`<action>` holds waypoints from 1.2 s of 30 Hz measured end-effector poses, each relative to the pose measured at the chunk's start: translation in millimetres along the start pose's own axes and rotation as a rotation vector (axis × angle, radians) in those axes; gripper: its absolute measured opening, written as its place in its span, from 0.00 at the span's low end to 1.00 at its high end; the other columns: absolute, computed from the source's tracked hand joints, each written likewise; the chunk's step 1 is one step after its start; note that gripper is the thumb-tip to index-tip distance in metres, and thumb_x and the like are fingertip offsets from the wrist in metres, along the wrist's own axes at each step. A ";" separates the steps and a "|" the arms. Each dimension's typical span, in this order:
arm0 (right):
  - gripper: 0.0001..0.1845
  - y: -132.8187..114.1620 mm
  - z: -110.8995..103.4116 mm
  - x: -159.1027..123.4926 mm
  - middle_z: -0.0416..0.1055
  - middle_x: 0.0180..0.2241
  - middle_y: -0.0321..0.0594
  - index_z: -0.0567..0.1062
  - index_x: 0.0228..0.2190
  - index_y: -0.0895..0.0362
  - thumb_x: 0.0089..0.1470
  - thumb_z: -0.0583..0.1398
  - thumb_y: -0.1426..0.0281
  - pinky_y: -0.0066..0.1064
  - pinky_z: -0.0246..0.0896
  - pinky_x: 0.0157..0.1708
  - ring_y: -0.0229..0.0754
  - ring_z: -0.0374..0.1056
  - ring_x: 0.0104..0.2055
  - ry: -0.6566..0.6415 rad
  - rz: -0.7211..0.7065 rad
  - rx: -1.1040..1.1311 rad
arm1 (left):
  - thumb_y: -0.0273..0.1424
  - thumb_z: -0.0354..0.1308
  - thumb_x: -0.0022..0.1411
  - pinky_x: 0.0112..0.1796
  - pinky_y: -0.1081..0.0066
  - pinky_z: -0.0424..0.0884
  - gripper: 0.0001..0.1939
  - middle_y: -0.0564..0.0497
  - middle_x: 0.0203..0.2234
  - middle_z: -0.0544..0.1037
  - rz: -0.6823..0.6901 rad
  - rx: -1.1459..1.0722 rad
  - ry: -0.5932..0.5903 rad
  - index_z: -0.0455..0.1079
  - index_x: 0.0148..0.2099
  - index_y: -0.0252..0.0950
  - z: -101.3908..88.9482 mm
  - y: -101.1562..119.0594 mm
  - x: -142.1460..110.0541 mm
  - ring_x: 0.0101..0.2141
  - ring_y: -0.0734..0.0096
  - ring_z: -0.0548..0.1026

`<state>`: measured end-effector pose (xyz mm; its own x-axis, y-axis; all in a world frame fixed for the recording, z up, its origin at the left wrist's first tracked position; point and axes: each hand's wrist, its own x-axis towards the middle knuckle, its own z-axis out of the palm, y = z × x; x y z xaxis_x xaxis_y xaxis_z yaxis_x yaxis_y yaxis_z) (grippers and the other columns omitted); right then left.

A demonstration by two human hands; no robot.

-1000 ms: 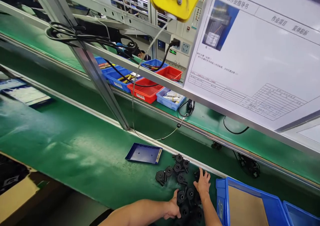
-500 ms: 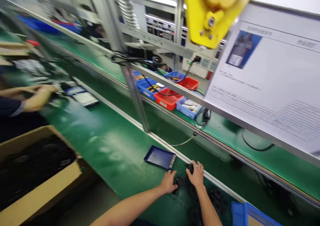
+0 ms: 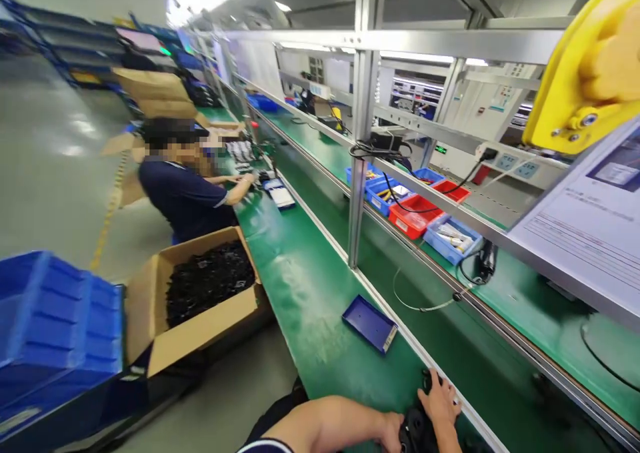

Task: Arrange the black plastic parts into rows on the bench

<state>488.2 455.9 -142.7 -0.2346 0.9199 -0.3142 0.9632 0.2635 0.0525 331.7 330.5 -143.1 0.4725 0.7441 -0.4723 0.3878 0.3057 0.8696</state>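
Both hands low, close together; left hand (image 3: 391, 429), right hand (image 3: 440, 399) palm-down

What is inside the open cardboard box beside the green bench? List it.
The cardboard box holds a heap of small black parts that fills most of it. Single pieces are too small to make out, and whatever lies beneath the top layer is covered.

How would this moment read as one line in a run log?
left hand: on black round plastic parts | right hand: on same parts | shallow blue plastic tray: beyond, on green belt
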 end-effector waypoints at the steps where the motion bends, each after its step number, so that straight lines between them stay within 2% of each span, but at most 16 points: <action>1: 0.38 0.1 -2.1 -1.5 0.62 0.68 0.58 0.64 0.70 0.45 0.59 0.62 0.60 0.70 0.55 0.58 0.70 0.57 0.70 -0.003 0.016 -0.003 | 0.47 0.78 0.30 0.31 0.36 0.80 0.37 0.45 0.33 0.83 -0.055 0.014 -0.021 0.77 0.46 0.47 8.6 -0.1 4.0 0.30 0.32 0.83; 5: 0.41 -0.7 -9.1 -4.3 0.64 0.66 0.60 0.64 0.70 0.47 0.59 0.64 0.56 0.70 0.53 0.60 0.70 0.58 0.69 0.003 0.067 -0.009 | 0.46 0.80 0.30 0.29 0.41 0.81 0.49 0.43 0.37 0.84 -0.220 0.076 -0.035 0.74 0.58 0.43 26.6 -7.0 3.3 0.28 0.38 0.82; 6: 0.41 -1.6 -11.7 -7.5 0.63 0.67 0.62 0.63 0.71 0.48 0.60 0.64 0.55 0.70 0.52 0.61 0.71 0.57 0.70 0.019 0.066 -0.007 | 0.46 0.80 0.34 0.32 0.42 0.82 0.48 0.42 0.38 0.84 -0.240 0.091 -0.015 0.74 0.60 0.41 25.8 -10.5 -1.7 0.31 0.41 0.83; 8: 0.41 -5.5 -17.3 -20.8 0.55 0.71 0.64 0.59 0.73 0.52 0.65 0.59 0.53 0.69 0.47 0.66 0.71 0.52 0.73 0.077 0.044 -0.002 | 0.44 0.77 0.48 0.41 0.45 0.83 0.38 0.42 0.42 0.83 -0.255 0.123 0.061 0.74 0.59 0.37 16.5 -19.2 -16.8 0.38 0.46 0.84; 11: 0.35 -16.0 -19.2 -58.0 0.46 0.76 0.54 0.59 0.73 0.51 0.70 0.53 0.55 0.60 0.35 0.73 0.63 0.42 0.77 0.149 -0.057 0.011 | 0.34 0.68 0.64 0.59 0.46 0.73 0.23 0.40 0.57 0.78 -0.226 0.196 0.280 0.74 0.58 0.34 -17.8 -34.9 -45.5 0.57 0.48 0.77; 13: 0.32 -23.7 -11.9 -88.4 0.48 0.76 0.48 0.66 0.70 0.46 0.67 0.56 0.56 0.59 0.26 0.75 0.61 0.40 0.78 0.138 -0.174 0.026 | 0.29 0.62 0.68 0.69 0.44 0.58 0.25 0.39 0.70 0.63 -0.190 0.265 0.466 0.68 0.66 0.35 -52.3 -46.1 -62.1 0.70 0.47 0.60; 16: 0.26 -30.8 6.5 -125.5 0.54 0.75 0.50 0.79 0.58 0.49 0.60 0.62 0.60 0.71 0.14 0.72 0.68 0.40 0.78 0.056 -0.268 0.040 | 0.27 0.61 0.67 0.72 0.42 0.44 0.36 0.40 0.78 0.43 -0.175 0.367 0.603 0.56 0.74 0.37 -106.9 -61.7 -75.0 0.76 0.43 0.38; 18: 0.18 -31.9 15.7 -139.2 0.57 0.73 0.49 0.84 0.48 0.52 0.58 0.62 0.65 0.74 0.10 0.70 0.70 0.40 0.77 0.016 -0.235 0.045 | 0.29 0.64 0.65 0.72 0.40 0.42 0.40 0.39 0.77 0.46 -0.181 0.413 0.579 0.55 0.75 0.36 -133.6 -69.6 -76.5 0.76 0.40 0.36; 20: 0.17 -32.1 18.7 -146.7 0.58 0.73 0.47 0.85 0.46 0.52 0.57 0.61 0.68 0.75 0.10 0.70 0.70 0.40 0.77 0.019 -0.176 0.068 | 0.32 0.66 0.64 0.72 0.40 0.43 0.37 0.37 0.73 0.57 -0.177 0.444 0.521 0.60 0.72 0.35 -146.3 -75.2 -77.0 0.75 0.40 0.44; 22: 0.22 -34.8 17.0 -154.0 0.56 0.74 0.46 0.82 0.53 0.51 0.58 0.61 0.68 0.73 0.13 0.72 0.69 0.39 0.78 0.055 -0.140 0.129 | 0.35 0.66 0.65 0.70 0.41 0.48 0.30 0.37 0.67 0.66 -0.163 0.467 0.471 0.67 0.66 0.33 -145.4 -79.4 -81.7 0.72 0.42 0.55; 25: 0.25 -50.3 14.7 -172.6 0.55 0.74 0.43 0.78 0.59 0.51 0.64 0.56 0.68 0.61 0.34 0.77 0.61 0.41 0.79 0.091 -0.158 0.275 | 0.36 0.66 0.65 0.68 0.43 0.55 0.23 0.38 0.62 0.72 -0.125 0.493 0.405 0.71 0.59 0.32 -129.3 -86.4 -102.5 0.66 0.45 0.64; 27: 0.27 -69.4 18.6 -188.4 0.55 0.74 0.40 0.76 0.61 0.50 0.64 0.53 0.70 0.51 0.48 0.76 0.56 0.44 0.78 0.068 -0.182 0.354 | 0.34 0.68 0.60 0.70 0.46 0.54 0.22 0.39 0.62 0.73 -0.078 0.500 0.342 0.73 0.55 0.35 -116.2 -91.9 -124.2 0.68 0.46 0.63; 30: 0.39 -103.7 33.5 -208.8 0.51 0.76 0.44 0.65 0.70 0.50 0.59 0.57 0.74 0.46 0.53 0.74 0.57 0.47 0.77 -0.048 -0.076 0.396 | 0.30 0.69 0.50 0.73 0.56 0.50 0.17 0.45 0.70 0.67 -0.003 0.488 0.277 0.76 0.44 0.41 -97.5 -99.6 -157.8 0.74 0.51 0.53; 33: 0.50 -132.8 53.3 -221.1 0.44 0.77 0.52 0.56 0.74 0.52 0.53 0.61 0.77 0.49 0.56 0.72 0.63 0.46 0.77 -0.161 0.006 0.378 | 0.28 0.64 0.51 0.75 0.53 0.42 0.17 0.54 0.76 0.55 -0.027 0.437 0.383 0.76 0.46 0.44 -77.7 -107.7 -177.8 0.77 0.52 0.38; 34: 0.51 -139.8 59.6 -224.0 0.42 0.77 0.54 0.57 0.74 0.51 0.51 0.62 0.78 0.50 0.59 0.70 0.64 0.46 0.77 -0.195 -0.010 0.359 | 0.28 0.61 0.53 0.75 0.51 0.40 0.20 0.54 0.77 0.54 -0.066 0.403 0.434 0.76 0.49 0.45 -70.6 -110.7 -179.9 0.77 0.51 0.38; 36: 0.51 -149.5 70.2 -229.8 0.42 0.77 0.56 0.64 0.71 0.49 0.46 0.65 0.78 0.52 0.65 0.66 0.66 0.49 0.76 -0.263 -0.047 0.312 | 0.28 0.56 0.56 0.74 0.48 0.47 0.24 0.50 0.74 0.61 -0.148 0.308 0.486 0.75 0.55 0.45 -55.7 -116.4 -177.3 0.76 0.48 0.49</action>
<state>407.3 184.7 -144.9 -0.2771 0.7929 -0.5427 0.9551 0.1659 -0.2453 158.7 196.1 -152.6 0.0078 0.9155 -0.4022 0.6680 0.2945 0.6834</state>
